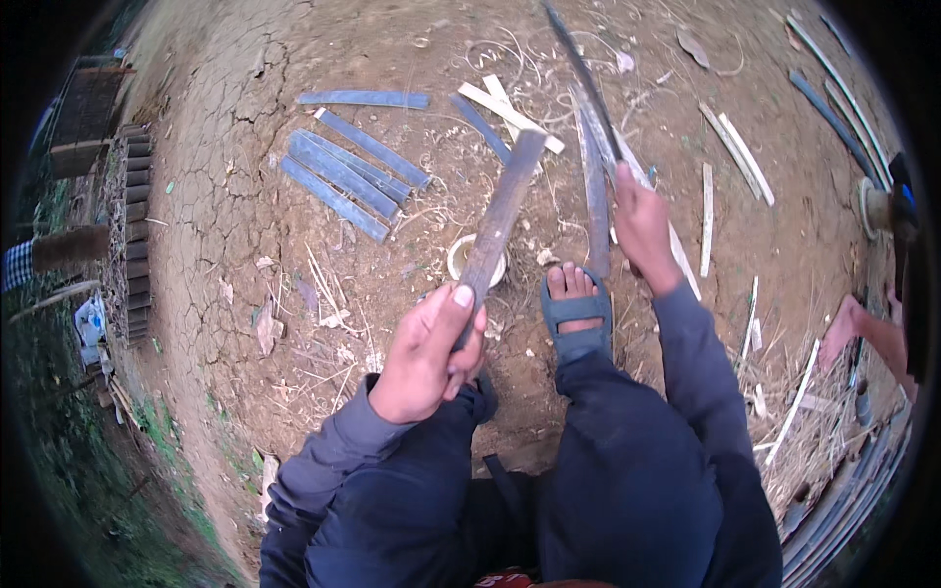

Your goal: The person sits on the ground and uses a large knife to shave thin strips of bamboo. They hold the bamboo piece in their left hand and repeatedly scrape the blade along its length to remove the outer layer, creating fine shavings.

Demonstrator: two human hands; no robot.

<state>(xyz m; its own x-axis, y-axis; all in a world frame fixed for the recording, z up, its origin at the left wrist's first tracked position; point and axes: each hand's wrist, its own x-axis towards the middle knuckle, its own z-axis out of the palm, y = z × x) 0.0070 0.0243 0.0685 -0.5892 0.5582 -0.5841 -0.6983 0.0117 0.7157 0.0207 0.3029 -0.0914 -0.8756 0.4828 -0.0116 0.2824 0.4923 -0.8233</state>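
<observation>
Slat (503, 218), near end in left hand (423, 355)

Green grass (165, 436) fringes the cracked earth (221, 127) at left, another person's bare foot (839, 333) showing at right.

Two bare hands (421, 358), one long dark blade (585, 83), one flat brown wooden slat (500, 230), five blue-grey slats (343, 174) at left.

The left hand (428, 355) grips a slat (501, 220) pointing toward one o'clock. The right hand (647, 227) holds a blade (586, 88) toward eleven.
</observation>
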